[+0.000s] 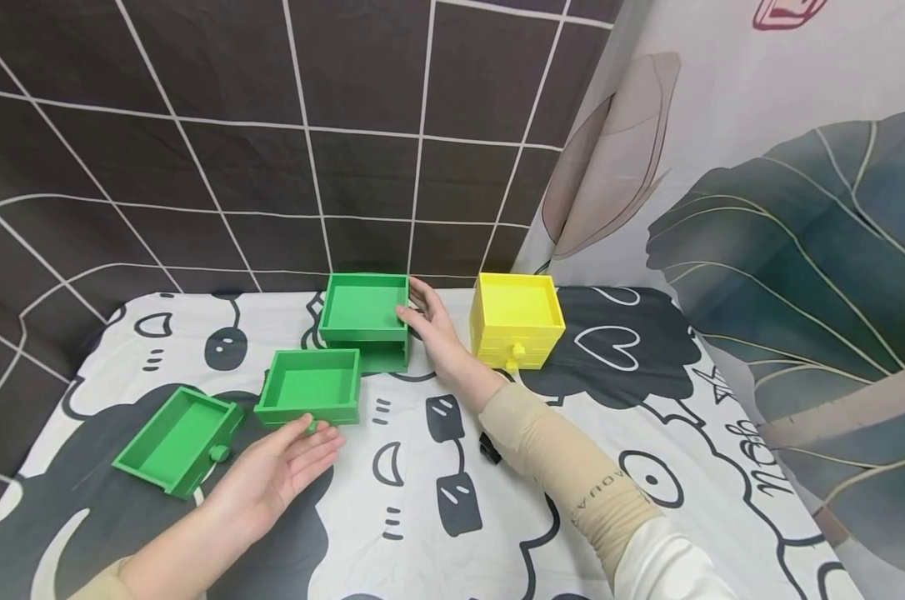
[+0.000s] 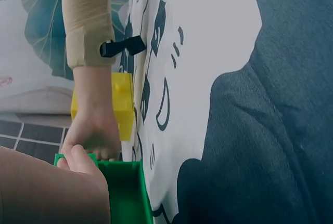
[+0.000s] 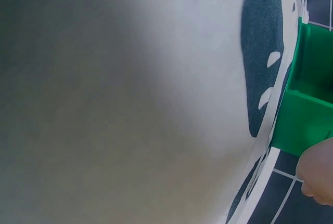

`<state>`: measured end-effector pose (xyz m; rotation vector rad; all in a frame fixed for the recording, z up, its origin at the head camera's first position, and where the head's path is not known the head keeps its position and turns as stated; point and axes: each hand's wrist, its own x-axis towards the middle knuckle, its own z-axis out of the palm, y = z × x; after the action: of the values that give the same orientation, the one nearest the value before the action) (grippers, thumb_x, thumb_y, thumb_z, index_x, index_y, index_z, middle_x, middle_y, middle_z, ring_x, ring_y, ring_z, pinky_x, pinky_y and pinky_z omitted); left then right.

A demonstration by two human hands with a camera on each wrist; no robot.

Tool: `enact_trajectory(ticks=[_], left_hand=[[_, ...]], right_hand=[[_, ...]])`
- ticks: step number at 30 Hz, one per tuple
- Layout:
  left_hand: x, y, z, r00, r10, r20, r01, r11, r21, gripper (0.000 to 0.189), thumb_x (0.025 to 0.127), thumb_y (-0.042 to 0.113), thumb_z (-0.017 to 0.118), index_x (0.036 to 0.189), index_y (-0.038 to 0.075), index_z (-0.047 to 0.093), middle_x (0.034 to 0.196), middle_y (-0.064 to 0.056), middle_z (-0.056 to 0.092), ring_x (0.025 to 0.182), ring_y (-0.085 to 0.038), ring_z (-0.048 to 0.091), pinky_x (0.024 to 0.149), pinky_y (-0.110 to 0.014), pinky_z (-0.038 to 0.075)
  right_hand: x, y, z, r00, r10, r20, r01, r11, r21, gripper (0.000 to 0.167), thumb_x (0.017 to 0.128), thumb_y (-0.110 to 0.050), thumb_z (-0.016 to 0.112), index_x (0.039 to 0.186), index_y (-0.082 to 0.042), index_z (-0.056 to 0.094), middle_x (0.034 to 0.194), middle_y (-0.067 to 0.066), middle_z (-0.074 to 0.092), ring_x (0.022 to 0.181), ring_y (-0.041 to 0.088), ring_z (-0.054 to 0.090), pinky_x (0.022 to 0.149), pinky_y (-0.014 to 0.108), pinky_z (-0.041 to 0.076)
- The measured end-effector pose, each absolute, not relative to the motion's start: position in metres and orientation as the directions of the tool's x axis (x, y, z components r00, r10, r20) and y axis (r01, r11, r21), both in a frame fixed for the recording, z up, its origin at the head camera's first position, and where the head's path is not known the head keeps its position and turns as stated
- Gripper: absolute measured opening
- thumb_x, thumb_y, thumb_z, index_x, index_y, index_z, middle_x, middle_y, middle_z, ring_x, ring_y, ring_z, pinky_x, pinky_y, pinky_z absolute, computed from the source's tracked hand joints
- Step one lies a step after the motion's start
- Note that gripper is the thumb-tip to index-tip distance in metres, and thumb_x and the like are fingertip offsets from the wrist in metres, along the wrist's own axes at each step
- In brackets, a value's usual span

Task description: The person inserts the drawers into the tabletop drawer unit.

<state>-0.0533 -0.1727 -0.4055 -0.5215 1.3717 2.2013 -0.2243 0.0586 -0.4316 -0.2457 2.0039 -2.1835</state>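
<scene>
A green box cabinet (image 1: pixel 363 302) with a shallow tray top and a hollow slot below stands near the wall. My right hand (image 1: pixel 439 329) grips its right side, thumb on the upper edge and fingers behind; the right wrist view also catches the cabinet (image 3: pixel 302 122) beside that hand. In front of the slot is a green drawer (image 1: pixel 310 385), its back end close to the cabinet. My left hand (image 1: pixel 276 471) pinches the round knob on the drawer's front, which the fingers partly cover. Another green drawer (image 1: pixel 175 442) lies turned at an angle to the left, touched by neither hand.
Right of the cabinet stands a yellow drawer box (image 1: pixel 517 321) with knobs on its front. A patterned black-and-white cloth (image 1: pixel 377 533) covers the table. Behind it hangs a dark gridded curtain (image 1: pixel 362 175). A small black object (image 1: pixel 490 448) shows beside the right forearm.
</scene>
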Motion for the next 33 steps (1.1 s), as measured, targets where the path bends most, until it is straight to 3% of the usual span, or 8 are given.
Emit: enact_trajectory(ticks=[11,19,33], left_hand=[[-0.056,-0.158,-0.407,-0.801,0.249,-0.545,-0.599,-0.343,0.724,0.019,0.115,0.021,0.044,0.127,0.008,0.051,0.111,0.001,0.075,0.102,-0.008,0.077,0.101,-0.024,0.063],[-0.059,-0.147,-0.408,-0.796,0.264,-0.545,-0.605,-0.330,0.724,0.035,0.115,0.022,0.045,0.142,0.000,0.040,0.116,-0.002,0.073,0.102,-0.007,0.076,0.101,-0.024,0.063],[-0.071,-0.128,-0.406,-0.799,0.271,-0.536,-0.601,-0.355,0.716,0.033,0.114,0.021,0.049,0.139,0.000,0.043,0.113,-0.004,0.072,0.102,-0.010,0.076,0.102,-0.027,0.063]], right_hand=[[-0.225,0.058,-0.432,-0.973,-0.231,0.010,0.009,-0.085,-0.996,0.066,0.104,-0.018,0.060,0.165,-0.014,0.033,0.170,0.009,0.038,0.158,0.027,0.035,0.135,0.047,0.030],[-0.223,0.059,-0.432,-0.972,-0.234,0.014,0.004,-0.078,-0.997,0.067,0.104,-0.019,0.059,0.165,-0.014,0.033,0.170,0.009,0.038,0.159,0.027,0.034,0.135,0.048,0.030],[-0.224,0.059,-0.433,-0.972,-0.235,0.028,-0.007,-0.088,-0.996,0.067,0.103,-0.019,0.059,0.165,-0.012,0.033,0.169,0.011,0.038,0.159,0.028,0.035,0.135,0.048,0.030]])
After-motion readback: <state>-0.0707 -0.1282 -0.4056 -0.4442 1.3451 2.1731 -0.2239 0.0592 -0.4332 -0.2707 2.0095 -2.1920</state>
